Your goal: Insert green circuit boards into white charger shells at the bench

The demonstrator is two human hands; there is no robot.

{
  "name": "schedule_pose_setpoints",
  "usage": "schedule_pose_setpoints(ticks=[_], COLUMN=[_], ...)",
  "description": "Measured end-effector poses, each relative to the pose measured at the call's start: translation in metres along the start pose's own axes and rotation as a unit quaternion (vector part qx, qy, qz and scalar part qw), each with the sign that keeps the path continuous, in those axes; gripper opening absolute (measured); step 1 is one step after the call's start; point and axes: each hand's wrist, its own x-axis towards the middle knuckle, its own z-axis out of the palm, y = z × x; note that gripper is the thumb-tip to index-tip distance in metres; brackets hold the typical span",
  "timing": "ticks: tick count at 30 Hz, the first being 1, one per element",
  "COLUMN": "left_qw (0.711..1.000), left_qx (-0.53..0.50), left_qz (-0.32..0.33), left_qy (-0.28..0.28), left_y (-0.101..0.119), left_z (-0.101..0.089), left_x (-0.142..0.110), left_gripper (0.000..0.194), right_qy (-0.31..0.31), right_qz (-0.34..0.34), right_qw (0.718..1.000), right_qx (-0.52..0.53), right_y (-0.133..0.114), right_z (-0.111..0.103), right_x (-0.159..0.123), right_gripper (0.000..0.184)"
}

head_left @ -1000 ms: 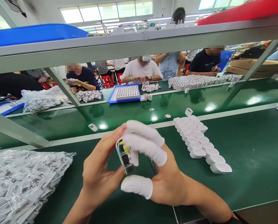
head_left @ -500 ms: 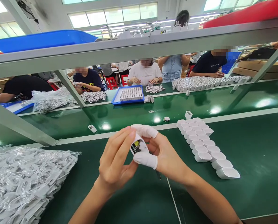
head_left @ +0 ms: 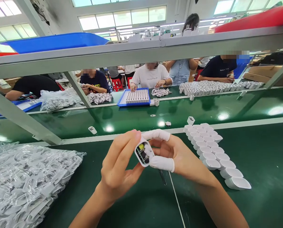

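Note:
Between my hands is a small white plastic charger housing [head_left: 137, 152], its open end tilted toward me. Dark parts, a yellow part and the edge of a circuit board show inside. My left hand [head_left: 116, 164] grips the housing from the left, fingers on top and thumb below. My right hand [head_left: 183, 156] wears white cots on thumb and forefinger; the thumb tip touches the open rim and the forefinger lies along the far upper side. Under the right hand, a slim dark tool [head_left: 162, 178] lies partly hidden on the green work surface [head_left: 131, 209].
At left lies a clear bag of white plastic parts [head_left: 32, 183]. Rows of white housings [head_left: 208, 148] stand at right. Loose housings [head_left: 92, 130] sit on the green belt [head_left: 127, 122]. A metal shelf frame [head_left: 131, 53] crosses ahead, with people working beyond it.
The housing has turned so more of its open end faces me. My right thumb has drawn back to its right edge. Across the belt, a person's hand has moved over a blue tray.

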Motion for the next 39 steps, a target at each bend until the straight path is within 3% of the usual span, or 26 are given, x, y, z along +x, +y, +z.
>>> schedule_pose_setpoints(ticks=[3,6,11,18,21,24,27,29,35,39], left_qw=[1.000,0.999,0.989,0.991,0.984,0.967,0.945,0.941,0.950,0.949], left_qx=[0.014,-0.016,-0.096,-0.096,-0.111,-0.147,-0.188,-0.194,-0.194,-0.207], left_qz=[0.022,-0.029,-0.108,-0.066,-0.091,-0.165,-0.215,-0.224,-0.184,-0.185], left_qy=[-0.009,-0.005,0.026,0.064,0.101,0.127,0.158,0.161,0.159,0.151], left_y=[-0.001,-0.003,-0.005,-0.005,-0.004,0.000,0.006,0.009,0.014,0.015], left_z=[0.000,0.001,0.002,0.011,0.018,0.022,0.023,0.022,0.020,0.020], left_x=[0.001,-0.002,-0.008,-0.010,-0.008,-0.004,-0.001,-0.002,-0.013,-0.015], left_gripper=[0.055,0.057,0.065,0.059,0.044,0.051,0.048,0.045,0.049,0.055], right_qy=[-0.002,0.028,0.026,0.043,0.031,0.049,0.077,0.093,0.106,0.094], right_qz=[-0.002,0.000,-0.067,-0.087,-0.111,-0.198,-0.310,-0.353,-0.395,-0.398], right_qw=[1.000,0.998,0.990,0.982,0.975,0.931,0.848,0.809,0.776,0.776], right_qx=[-0.009,-0.052,-0.121,-0.162,-0.192,-0.304,-0.424,-0.461,-0.480,-0.481], right_y=[0.000,-0.001,-0.003,-0.003,0.004,0.011,0.017,0.020,0.022,0.022], right_z=[-0.001,-0.001,0.004,0.012,0.011,0.010,0.013,0.016,0.016,0.016], right_x=[0.001,-0.001,-0.004,-0.003,-0.002,-0.001,0.000,0.000,-0.004,-0.003], right_gripper=[0.036,0.039,0.043,0.031,0.030,0.035,0.048,0.050,0.040,0.032])
